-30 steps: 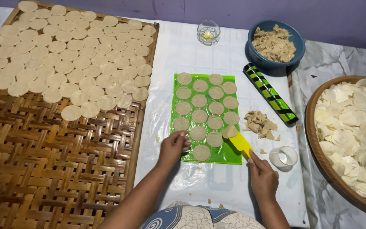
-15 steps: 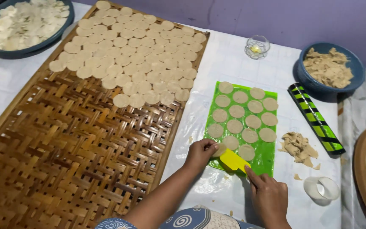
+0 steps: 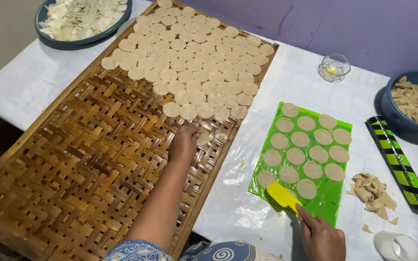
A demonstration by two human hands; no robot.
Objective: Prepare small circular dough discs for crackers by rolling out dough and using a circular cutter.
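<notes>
The left hand pinches a thin dough disc over the woven tray; careless release risks folding or overlapping neighbouring discs.

Woven tray: brown, herringbone weave. Dough discs: pale beige. Cutting mat: bright green. Scraper: yellow. Rolling pin: black with green diagonal stripes. Bowls: dark blue. Table cover: white. Wall: purple. Sleeve: blue, white swirls.
</notes>
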